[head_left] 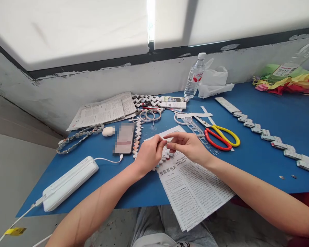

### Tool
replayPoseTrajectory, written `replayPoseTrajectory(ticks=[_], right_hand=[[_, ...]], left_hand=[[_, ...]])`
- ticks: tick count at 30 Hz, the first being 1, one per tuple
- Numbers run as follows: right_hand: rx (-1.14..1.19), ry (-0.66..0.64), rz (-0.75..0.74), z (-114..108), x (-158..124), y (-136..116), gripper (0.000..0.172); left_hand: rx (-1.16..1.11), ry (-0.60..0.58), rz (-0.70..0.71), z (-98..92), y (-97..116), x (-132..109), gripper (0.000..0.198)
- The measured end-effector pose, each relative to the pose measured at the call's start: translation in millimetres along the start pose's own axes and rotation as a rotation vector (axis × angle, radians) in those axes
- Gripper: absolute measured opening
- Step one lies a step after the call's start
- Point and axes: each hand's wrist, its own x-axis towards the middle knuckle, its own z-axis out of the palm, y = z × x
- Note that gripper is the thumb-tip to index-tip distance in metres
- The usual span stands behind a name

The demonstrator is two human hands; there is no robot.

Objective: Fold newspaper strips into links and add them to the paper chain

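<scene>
My left hand (150, 153) is closed, its thumb and fingers pinching a zigzag chain of folded newspaper strips (165, 155). Most of the held end is hidden by the fingers. Facing it, my right hand (186, 146) brings thumb and forefinger together on the same small paper piece, the fingertips of both hands nearly meeting. Beneath the hands lies a printed newspaper sheet (195, 192), hanging over the table's near edge. A further length of the zigzag chain (137, 135) runs up the table beside the left hand.
Scissors (218, 135) with red and yellow handles lie beyond my right hand, by a clear ruler (195, 130). Left are a phone (126, 139), a white power bank (70, 183) and its cable. A water bottle (195, 77) stands behind; another folded chain (270, 137) lies right.
</scene>
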Motion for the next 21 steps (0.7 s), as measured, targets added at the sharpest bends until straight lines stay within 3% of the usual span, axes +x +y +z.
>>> replayPoseTrajectory(ticks=[7,12,14,17,21], right_hand=[[-0.173,0.029,-0.02,-11,5,2,0.028],[-0.089,0.141,0.013,-23,12,-3,0.033],[-0.034,0.156,0.057,-25,15,-5,0.034],[0.028,0.153,0.104,-27,16,-5,0.035],[0.097,0.147,0.123,-29,16,-3,0.036]], left_hand=[[-0.145,-0.112,-0.113,2.1,-2,3,0.031],[0.209,-0.256,-0.021,12.5,1,-1,0.041],[0.303,-0.302,0.033,17.2,2,-3,0.033],[0.326,-0.316,0.036,19.7,4,-5,0.019],[0.172,-0.264,-0.06,13.2,2,0,0.023]])
